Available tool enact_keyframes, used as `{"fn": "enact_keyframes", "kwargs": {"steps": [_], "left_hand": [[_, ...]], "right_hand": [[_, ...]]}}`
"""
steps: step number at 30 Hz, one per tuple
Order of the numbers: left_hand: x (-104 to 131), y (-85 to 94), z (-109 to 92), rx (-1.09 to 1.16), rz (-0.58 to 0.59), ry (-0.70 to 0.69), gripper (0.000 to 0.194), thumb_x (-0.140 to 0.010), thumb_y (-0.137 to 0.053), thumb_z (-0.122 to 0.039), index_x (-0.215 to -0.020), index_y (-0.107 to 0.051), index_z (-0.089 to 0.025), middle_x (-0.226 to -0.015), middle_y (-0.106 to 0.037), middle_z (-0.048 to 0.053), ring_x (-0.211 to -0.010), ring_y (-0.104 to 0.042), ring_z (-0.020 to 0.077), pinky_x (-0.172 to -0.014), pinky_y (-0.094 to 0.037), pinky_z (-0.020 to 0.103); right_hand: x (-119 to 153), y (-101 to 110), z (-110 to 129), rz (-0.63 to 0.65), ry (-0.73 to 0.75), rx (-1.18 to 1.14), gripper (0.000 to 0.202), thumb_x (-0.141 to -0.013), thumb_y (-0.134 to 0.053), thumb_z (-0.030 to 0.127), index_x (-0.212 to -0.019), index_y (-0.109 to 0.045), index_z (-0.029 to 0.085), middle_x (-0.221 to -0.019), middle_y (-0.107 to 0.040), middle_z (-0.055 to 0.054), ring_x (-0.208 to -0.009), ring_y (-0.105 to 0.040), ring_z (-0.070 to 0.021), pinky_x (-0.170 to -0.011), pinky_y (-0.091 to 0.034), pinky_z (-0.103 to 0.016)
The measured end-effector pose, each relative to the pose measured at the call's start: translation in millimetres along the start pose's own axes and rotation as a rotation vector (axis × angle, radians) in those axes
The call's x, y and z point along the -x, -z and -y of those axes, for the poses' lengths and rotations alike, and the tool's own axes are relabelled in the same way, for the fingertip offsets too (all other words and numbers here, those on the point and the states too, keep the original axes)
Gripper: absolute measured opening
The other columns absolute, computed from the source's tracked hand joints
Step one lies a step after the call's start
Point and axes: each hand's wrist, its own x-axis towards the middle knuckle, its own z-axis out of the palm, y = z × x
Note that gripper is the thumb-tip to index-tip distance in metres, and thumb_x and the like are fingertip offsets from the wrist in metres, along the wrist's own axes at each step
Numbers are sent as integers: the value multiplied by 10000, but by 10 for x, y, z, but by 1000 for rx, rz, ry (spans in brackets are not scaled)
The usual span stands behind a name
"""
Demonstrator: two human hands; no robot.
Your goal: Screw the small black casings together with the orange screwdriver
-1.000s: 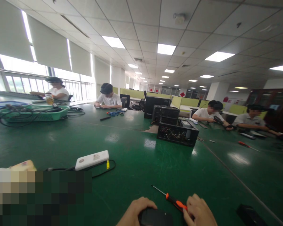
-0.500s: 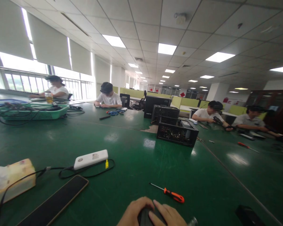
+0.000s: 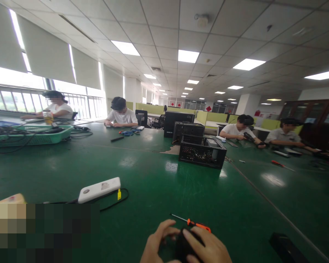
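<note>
At the bottom middle, my right hand (image 3: 208,245) is wrapped over a dark rounded object (image 3: 185,246), whose lower part the frame cuts off. My left hand (image 3: 156,241) is on the object's left side, fingers curved and apart, with a gap between them and the object. Just beyond my hands lies a screwdriver (image 3: 199,225) with an orange and black handle, its shaft pointing left; my right hand is close to the handle.
A white power bank (image 3: 100,190) with a cable lies left. Black computer cases (image 3: 203,151) stand ahead. A green basket (image 3: 55,137) holds cables. A black object (image 3: 286,248) lies right. Several people sit around the green table (image 3: 142,175).
My left hand has loosened from the dark object and its fingers have spread. The object has turned or tilted under my right hand. The view has shifted slightly right.
</note>
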Motion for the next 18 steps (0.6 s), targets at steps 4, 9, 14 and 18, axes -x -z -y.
{"fn": "enact_keyframes", "kwargs": {"steps": [4, 9, 14, 18], "left_hand": [[28, 106, 30, -117, -166, 19, 400, -832, -617, -446, -1168, -545, -242, -958, -728, 46, -782, -666, 196, -673, -509, 264], [41, 110, -32, -207, -163, 0, 262, -795, -651, -303, -1049, -625, -245, -869, -710, 28, -775, -654, 191, -661, -500, 250], [4, 110, -71, -269, -42, 3, 201, -769, -641, -182, -965, -644, -226, -862, -692, 26, -771, -644, 179, -645, -492, 229], [-6, 140, -107, -334, 3, 8, 131, -780, -623, -156, -901, -641, -205, -843, -678, 25, -767, -632, 177, -661, -491, 230]], "right_hand": [[229, 279, -676, 103, -481, 165, 447, -927, -442, 466, -1343, -531, 328, -1145, -665, -64, -888, -676, -208, -724, -543, -298], [526, 289, -1286, 304, -847, 397, 500, -934, -305, 461, -1302, -589, 277, -1188, -650, -123, -1034, -614, -325, -733, -508, -456], [552, 149, -1279, 465, -970, 409, 572, -949, -193, 399, -1426, -437, 201, -1368, -521, -163, -1046, -604, -349, -739, -498, -495], [498, 128, -1203, 540, -978, 437, 589, -937, -191, 386, -1484, -313, 205, -1438, -420, -182, -1037, -602, -355, -725, -498, -495]]}}
